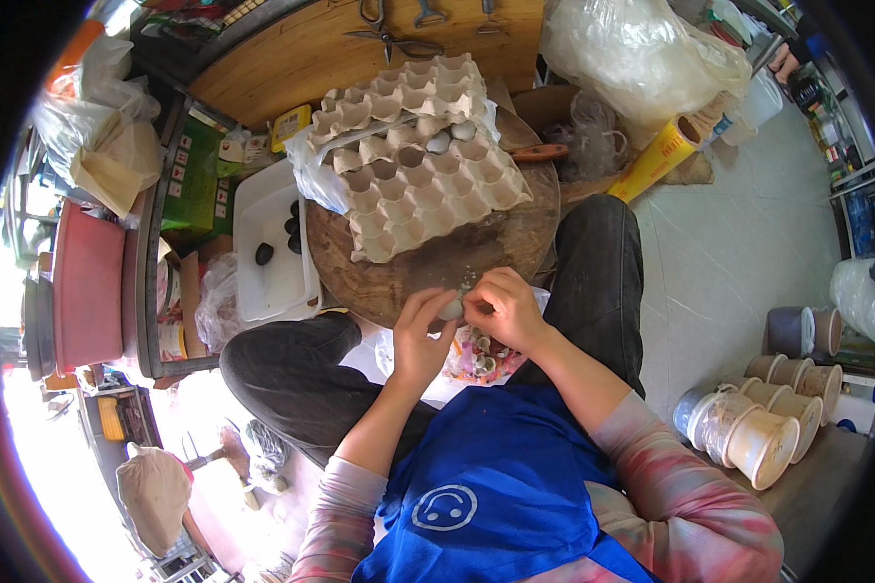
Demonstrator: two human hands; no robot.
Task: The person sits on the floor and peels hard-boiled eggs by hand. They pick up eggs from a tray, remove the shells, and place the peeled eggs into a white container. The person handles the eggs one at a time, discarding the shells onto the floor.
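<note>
My left hand holds a grey-shelled egg between thumb and fingers at the near edge of a round wooden board. The thumb and fingertips of my right hand pinch at the egg's right side; whether a shell piece is between them is hidden. Shell crumbs lie on the wood just beyond the egg. Below my hands, a bag of broken eggshells sits between my legs. Pulp egg trays rest on the board, with grey eggs in the far cups of the lower one.
Left of the board, a white plastic tub holds several dark peeled eggs. A wooden-handled tool lies at the board's right rim. Beyond it are a yellow roll and a large clear plastic bag. Scissors hang on the wooden panel.
</note>
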